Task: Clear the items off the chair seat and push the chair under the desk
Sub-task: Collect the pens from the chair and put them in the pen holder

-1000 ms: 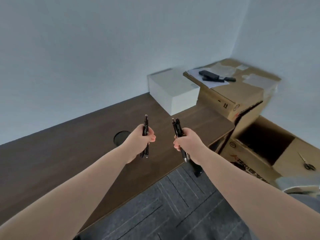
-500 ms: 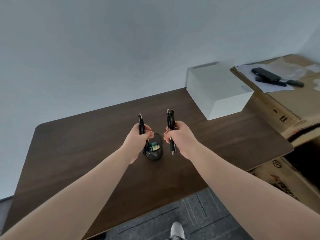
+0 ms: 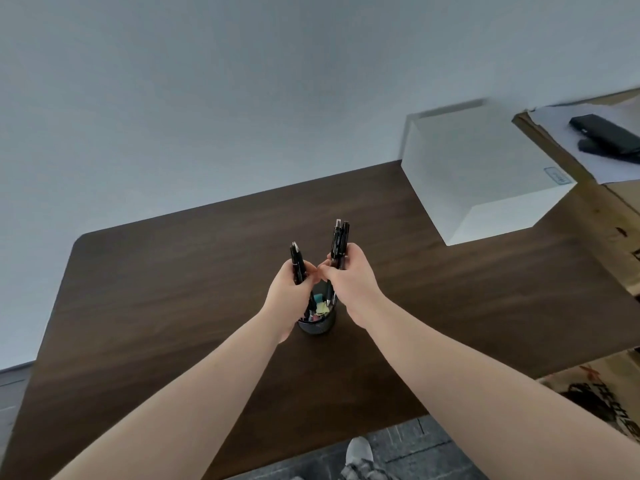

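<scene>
the left hand (image 3: 291,292) grips one black pen (image 3: 298,263) upright; the right hand (image 3: 349,277) grips a bunch of pens (image 3: 340,242), their tips down in the cup (image 3: 317,325). half a second ago the hands were apart above the cup; now they have closed in, thumbs nearly touching, and sit lower over its rim. the cup stands mid desk (image 3: 173,289), a white box (image 3: 485,174) at the far right corner. the chair is out of view

Both arms stretched forward, left hand (image 3: 289,292) and right hand (image 3: 349,284) fisted, knuckles touching
</scene>
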